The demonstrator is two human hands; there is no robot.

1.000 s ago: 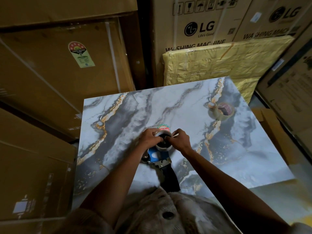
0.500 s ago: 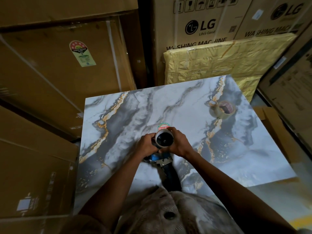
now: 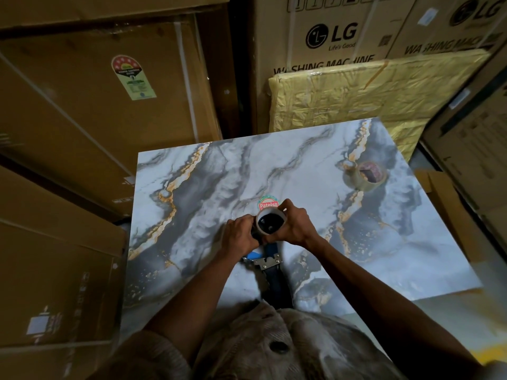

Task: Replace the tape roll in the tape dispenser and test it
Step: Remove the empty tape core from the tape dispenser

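A blue tape dispenser (image 3: pixel 267 257) with a dark handle lies on the marble-patterned table (image 3: pixel 208 187), handle toward me. A pale, nearly spent tape core (image 3: pixel 270 221) sits at the dispenser's far end, its dark hollow facing up. My right hand (image 3: pixel 295 227) curls round the core's right side. My left hand (image 3: pixel 240 237) grips the core and dispenser head from the left. A fresh brownish tape roll (image 3: pixel 365 175) rests at the table's far right. Most of the dispenser's head is hidden by my hands.
A round red and green sticker (image 3: pixel 268 204) lies on the table just beyond the core. Large cardboard boxes (image 3: pixel 96 105) stand close on the left and behind. A yellow wrapped panel (image 3: pixel 356 97) leans at the table's far edge. More cartons (image 3: pixel 472 160) crowd the right.
The core has risen and tipped, so its hollow now faces up. Both hands have closed round it and shifted slightly away from me.
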